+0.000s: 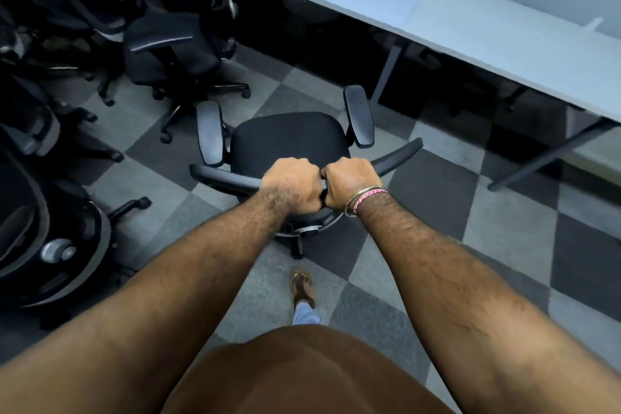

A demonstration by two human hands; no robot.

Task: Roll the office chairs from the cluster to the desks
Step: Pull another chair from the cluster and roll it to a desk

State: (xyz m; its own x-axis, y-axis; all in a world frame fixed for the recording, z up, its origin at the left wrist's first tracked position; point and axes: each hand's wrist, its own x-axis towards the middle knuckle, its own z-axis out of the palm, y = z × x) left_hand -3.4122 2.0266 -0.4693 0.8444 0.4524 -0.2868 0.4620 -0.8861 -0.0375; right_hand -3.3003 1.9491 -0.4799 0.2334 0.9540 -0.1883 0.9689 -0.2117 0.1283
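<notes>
A black office chair [289, 138] with two padded armrests stands on the checkered carpet in the middle of the view, its seat facing the desk. My left hand [291, 185] and my right hand [349, 180] grip the top edge of its backrest side by side, knuckles touching. A long white desk [470, 30] runs across the upper right, a short way beyond the chair. The cluster of black office chairs [100, 44] fills the left side and upper left corner.
Grey metal desk legs [386, 74] stand under the desk ahead, and a slanted leg [544, 158] reaches out at the right. A chair with a round silver knob [57, 250] sits close at my left. My sandalled foot [302, 287] is behind the chair base.
</notes>
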